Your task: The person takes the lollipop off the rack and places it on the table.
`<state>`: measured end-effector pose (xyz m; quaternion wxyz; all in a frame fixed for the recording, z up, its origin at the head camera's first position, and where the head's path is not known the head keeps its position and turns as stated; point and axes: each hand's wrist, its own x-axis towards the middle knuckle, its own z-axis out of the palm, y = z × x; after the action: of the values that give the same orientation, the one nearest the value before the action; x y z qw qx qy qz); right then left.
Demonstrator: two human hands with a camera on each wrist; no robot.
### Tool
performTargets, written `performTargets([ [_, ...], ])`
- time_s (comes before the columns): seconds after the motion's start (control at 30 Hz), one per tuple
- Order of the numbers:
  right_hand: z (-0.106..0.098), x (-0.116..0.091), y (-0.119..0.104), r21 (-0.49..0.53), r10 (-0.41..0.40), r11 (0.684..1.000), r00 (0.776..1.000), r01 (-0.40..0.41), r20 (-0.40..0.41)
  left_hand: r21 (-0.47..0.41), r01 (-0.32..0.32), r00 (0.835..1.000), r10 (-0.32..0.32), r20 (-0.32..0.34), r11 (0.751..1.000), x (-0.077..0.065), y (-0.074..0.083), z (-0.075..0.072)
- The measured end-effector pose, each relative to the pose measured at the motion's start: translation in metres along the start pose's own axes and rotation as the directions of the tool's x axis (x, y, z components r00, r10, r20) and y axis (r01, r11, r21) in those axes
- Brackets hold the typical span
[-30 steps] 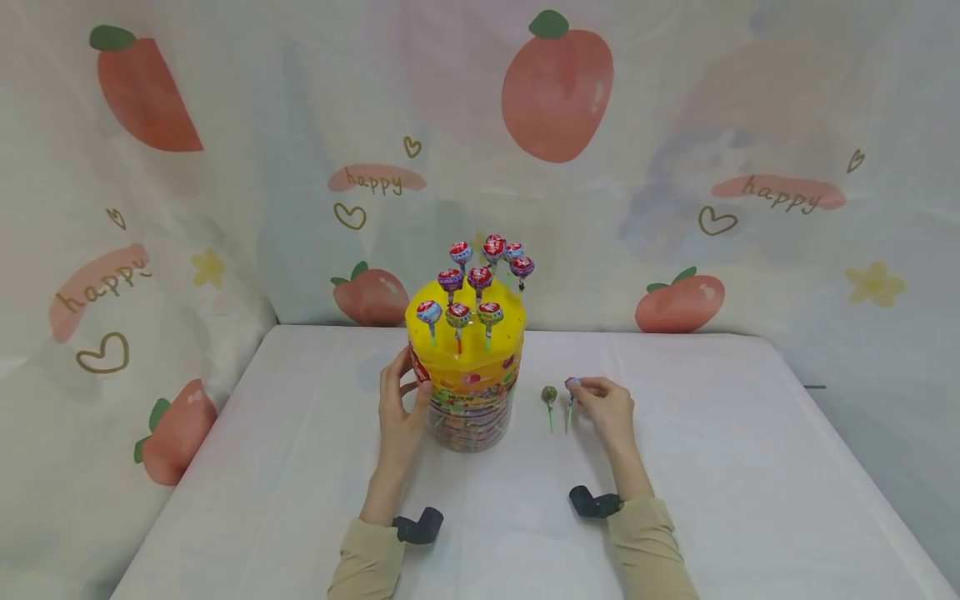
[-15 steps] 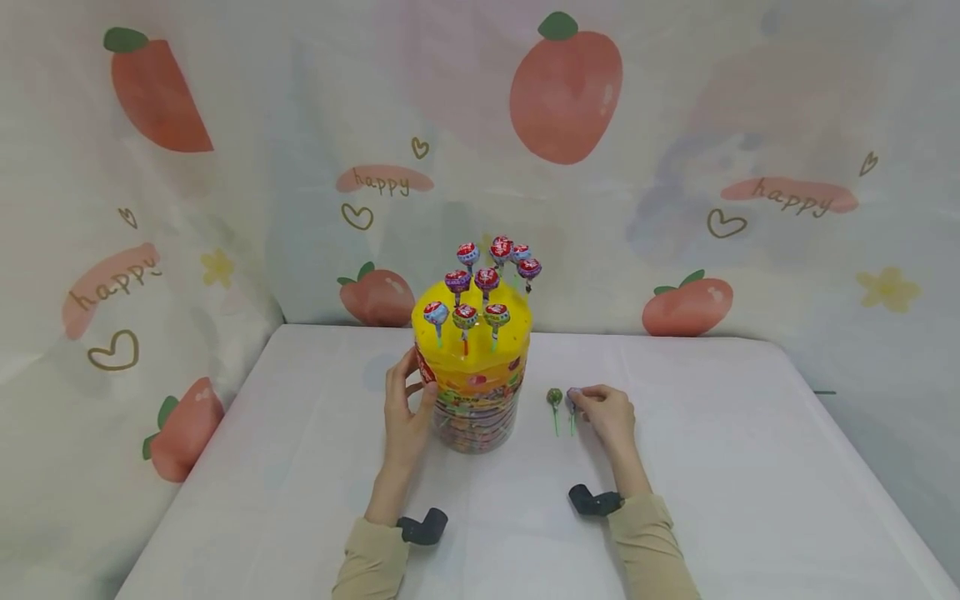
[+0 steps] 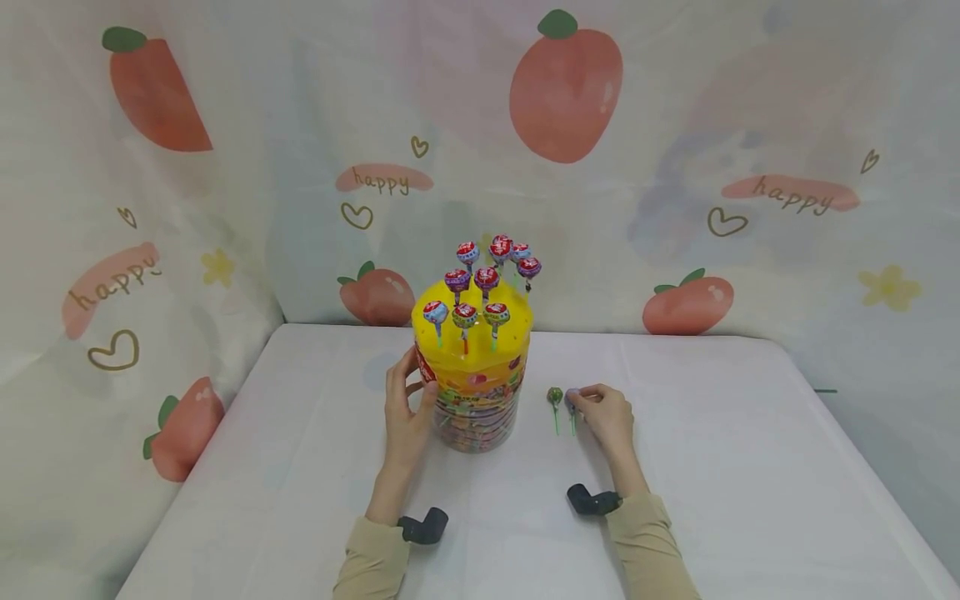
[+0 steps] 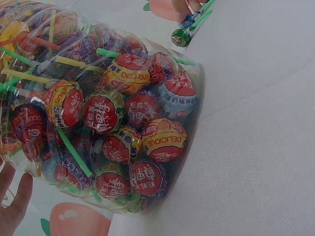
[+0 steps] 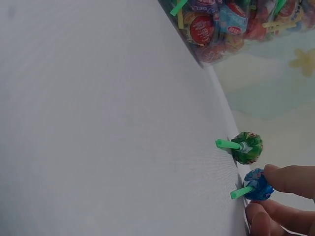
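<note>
A large clear jar [image 3: 476, 421], packed with wrapped lollipops [image 4: 165, 140], stands upright on the table. Its yellow lid [image 3: 480, 337] has several lollipops [image 3: 465, 316] standing stick-down in it. My left hand [image 3: 407, 417] holds the jar's left side, thumb in front and fingers toward the back; its fingers [image 4: 22, 194] also show in the left wrist view. Right of the jar, my right hand [image 3: 609, 417] pinches the head of a blue-wrapped lollipop [image 5: 258, 185] with a green stick, low at the tabletop. Beside it lies a green-wrapped lollipop [image 3: 555, 396], heads level and sticks toward me.
A white cloth covers the table [image 3: 720, 467]. Behind it and to the left hangs a pale curtain [image 3: 465, 83] printed with fruit, hearts and "happy". Black wrist cameras [image 3: 592, 500] sit on both forearms.
My right hand has lowered the blue lollipop to lie beside the green one and still pinches it. The head view has shifted slightly. My left hand stays on the jar.
</note>
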<state>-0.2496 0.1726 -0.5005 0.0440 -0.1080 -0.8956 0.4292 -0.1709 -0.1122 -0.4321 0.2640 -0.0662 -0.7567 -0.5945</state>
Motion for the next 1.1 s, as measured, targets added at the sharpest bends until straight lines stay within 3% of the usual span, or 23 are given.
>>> performTargets([
  [0.37,-0.010,-0.001,0.000,0.043,0.038,0.998,0.999,-0.039,0.024,0.005,-0.010,1.000,0.010,0.000,1.000,0.000,0.000,0.000],
  [0.6,-0.024,-0.006,-0.012,0.084,0.038,0.996,0.999,-0.038,-0.001,0.035,-0.019,1.000,0.020,-0.018,0.999,0.002,-0.040,0.005],
  [1.1,-0.045,-0.033,-0.059,0.227,-0.100,0.968,0.995,0.103,-0.023,0.023,-0.030,0.999,0.030,-0.015,0.999,0.001,-0.037,0.004],
])
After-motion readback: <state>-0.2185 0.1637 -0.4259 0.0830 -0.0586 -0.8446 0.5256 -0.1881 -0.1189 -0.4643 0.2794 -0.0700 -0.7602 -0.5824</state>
